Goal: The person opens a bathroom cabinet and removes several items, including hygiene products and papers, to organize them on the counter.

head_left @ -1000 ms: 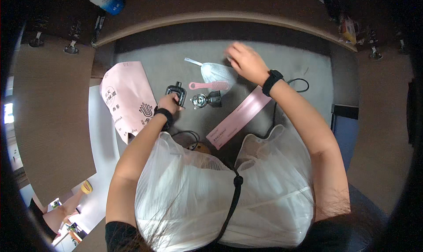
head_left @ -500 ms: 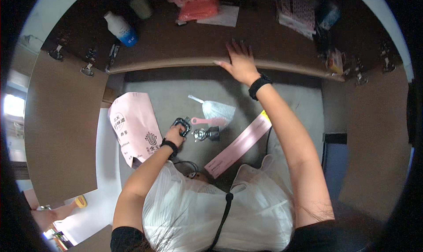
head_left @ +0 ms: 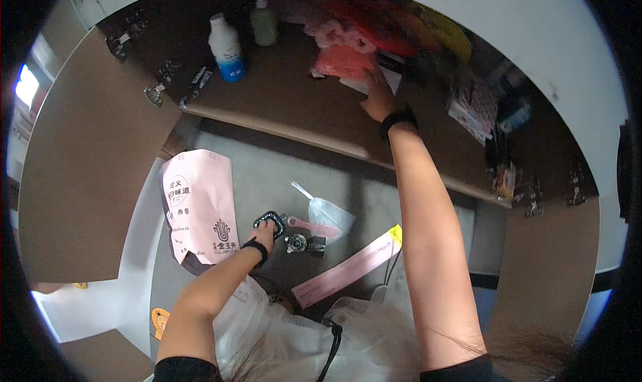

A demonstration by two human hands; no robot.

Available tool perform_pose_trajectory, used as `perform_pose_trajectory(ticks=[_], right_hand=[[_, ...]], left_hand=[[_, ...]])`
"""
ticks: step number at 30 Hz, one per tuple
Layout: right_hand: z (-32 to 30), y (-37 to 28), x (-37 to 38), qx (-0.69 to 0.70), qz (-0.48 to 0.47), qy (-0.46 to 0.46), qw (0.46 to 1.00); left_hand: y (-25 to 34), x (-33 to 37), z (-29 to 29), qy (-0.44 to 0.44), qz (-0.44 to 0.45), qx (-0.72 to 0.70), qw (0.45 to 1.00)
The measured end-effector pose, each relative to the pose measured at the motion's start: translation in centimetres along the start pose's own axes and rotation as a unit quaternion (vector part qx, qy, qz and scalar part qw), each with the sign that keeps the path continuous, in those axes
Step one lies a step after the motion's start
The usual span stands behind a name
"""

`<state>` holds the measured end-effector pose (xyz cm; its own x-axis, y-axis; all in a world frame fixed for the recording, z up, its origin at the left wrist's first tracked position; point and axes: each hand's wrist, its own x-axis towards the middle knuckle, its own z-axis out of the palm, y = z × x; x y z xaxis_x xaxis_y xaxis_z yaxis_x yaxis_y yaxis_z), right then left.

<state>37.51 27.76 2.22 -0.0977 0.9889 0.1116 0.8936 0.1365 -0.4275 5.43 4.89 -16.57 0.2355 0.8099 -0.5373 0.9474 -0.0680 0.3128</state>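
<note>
My left hand is closed around a dark, shiny, rounded object at the bottom of the cabinet; its kind is unclear. Beside it lie a pink comb, a pale blue mesh pouch with a white strap, and a silver-and-black piece. My right hand reaches over the shelf, fingers stretched toward a coral-red soft bundle and a white sheet. Whether its fingertips touch them is hard to see in the shade.
A pink paper bag stands left of my left hand. A long pink box with a yellow end lies at the right. On the brown shelf are a white-and-blue bottle, a pump bottle and a patterned pack. Cabinet doors flank both sides.
My right hand has left the shelf's front edge and moved deeper over the shelf to the coral bundle. The view has shifted and tilted. My left hand stays on the dark object.
</note>
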Motion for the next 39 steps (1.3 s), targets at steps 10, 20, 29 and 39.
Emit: perform_pose_trajectory(ticks=[10, 20, 29, 39], right_hand=[[2.0, 1.4, 1.9, -0.163, 0.038, -0.102, 0.981], [-1.3, -2.6, -3.6, -0.038, -0.034, -0.126, 0.991], [4.6, 1.1, 1.2, -0.211, -0.066, 0.146, 0.964], [-1.9, -2.2, -8.9, 0.001, -0.077, 0.008, 0.997]], left_hand=[[0.1, 1.8, 3.0, 0.004, -0.009, 0.124, 0.992], [-0.3, 1.1, 1.7, 0.025, -0.030, 0.048, 0.998], [1.3, 0.7, 0.5, -0.014, -0.013, 0.095, 0.995], [-0.3, 0.4, -0.2, -0.050, -0.005, 0.078, 0.996]])
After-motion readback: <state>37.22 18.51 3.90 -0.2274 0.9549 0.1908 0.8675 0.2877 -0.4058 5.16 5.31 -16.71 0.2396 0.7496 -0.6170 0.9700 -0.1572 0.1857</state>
